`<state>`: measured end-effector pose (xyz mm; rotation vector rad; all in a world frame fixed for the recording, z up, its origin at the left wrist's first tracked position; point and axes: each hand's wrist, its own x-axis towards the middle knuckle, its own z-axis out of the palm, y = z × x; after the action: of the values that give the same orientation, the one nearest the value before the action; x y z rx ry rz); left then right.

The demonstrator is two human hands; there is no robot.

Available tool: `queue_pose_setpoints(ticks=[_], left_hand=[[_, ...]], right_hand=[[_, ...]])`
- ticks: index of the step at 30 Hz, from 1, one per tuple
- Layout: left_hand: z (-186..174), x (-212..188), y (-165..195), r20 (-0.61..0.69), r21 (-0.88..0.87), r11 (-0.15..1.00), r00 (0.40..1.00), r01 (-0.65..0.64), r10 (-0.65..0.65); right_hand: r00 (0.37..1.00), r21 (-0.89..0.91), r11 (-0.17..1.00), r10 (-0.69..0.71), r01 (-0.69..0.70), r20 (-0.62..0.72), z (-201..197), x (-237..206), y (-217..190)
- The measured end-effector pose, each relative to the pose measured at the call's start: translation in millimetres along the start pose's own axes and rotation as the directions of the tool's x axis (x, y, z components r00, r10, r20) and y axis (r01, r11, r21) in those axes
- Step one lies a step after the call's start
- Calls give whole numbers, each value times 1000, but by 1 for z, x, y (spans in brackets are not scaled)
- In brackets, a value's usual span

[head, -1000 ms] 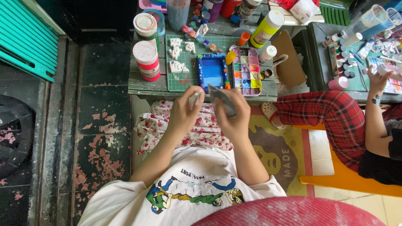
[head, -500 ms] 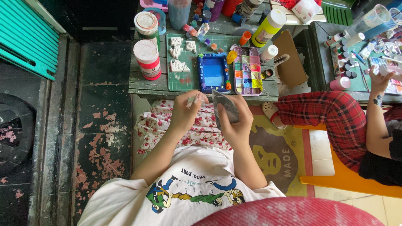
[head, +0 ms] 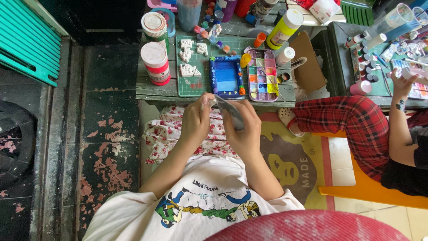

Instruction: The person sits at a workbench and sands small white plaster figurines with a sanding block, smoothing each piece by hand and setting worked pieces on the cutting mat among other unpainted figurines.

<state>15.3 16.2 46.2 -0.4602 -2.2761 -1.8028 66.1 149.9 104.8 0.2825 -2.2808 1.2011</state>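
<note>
View from above of a person seated at a low, worn green table, both forearms raised from the lap and bent so the hands meet just short of the table's near edge. On the left of the table stand two paint jars with red labels and pale lids, one behind the other. Right of them lies a green cutting mat carrying several small white clay shapes.

The left hand is curled, thumb and fingertips pinched at the top left corner of a small grey packet. The right hand wraps around the packet from the right, fingers folded over it, gripping it firmly. The two hands are close together, nearly touching, with the packet held between them above a floral cloth on the lap, just near of the table.

Straight beyond the hands, on the table, sits a blue painted frame, and just right of it a paint palette with many coloured wells. A yellow bottle stands farther back.

At far right, another person in red plaid trousers sits on an orange chair, their hand reaching to a second table crowded with small paint bottles.
</note>
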Motion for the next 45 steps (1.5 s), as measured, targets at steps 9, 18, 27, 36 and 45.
queue_pose_setpoints(ticks=[9, 18, 27, 36, 45], left_hand=[[1, -2, 3, 23, 62, 996, 997, 68, -69], [4, 0, 0, -11, 67, 998, 1000, -17, 18], [0, 0, 2, 0, 178, 982, 998, -57, 58], [0, 0, -12, 135, -63, 988, 982, 140, -130], [7, -1, -22, 272, -450, 832, 937, 324, -218]], right_hand=[[1000, -70, 997, -25, 25, 3, -2, 6, -2], [1000, -78, 997, -21, 22, 8, -5, 7, -3], [999, -65, 998, -12, 15, 43, -8, 15, -5], [992, 84, 996, -29, 19, 124, -18, 13, 12], [980, 194, 963, 195, -188, -21, -20, -1, 16]])
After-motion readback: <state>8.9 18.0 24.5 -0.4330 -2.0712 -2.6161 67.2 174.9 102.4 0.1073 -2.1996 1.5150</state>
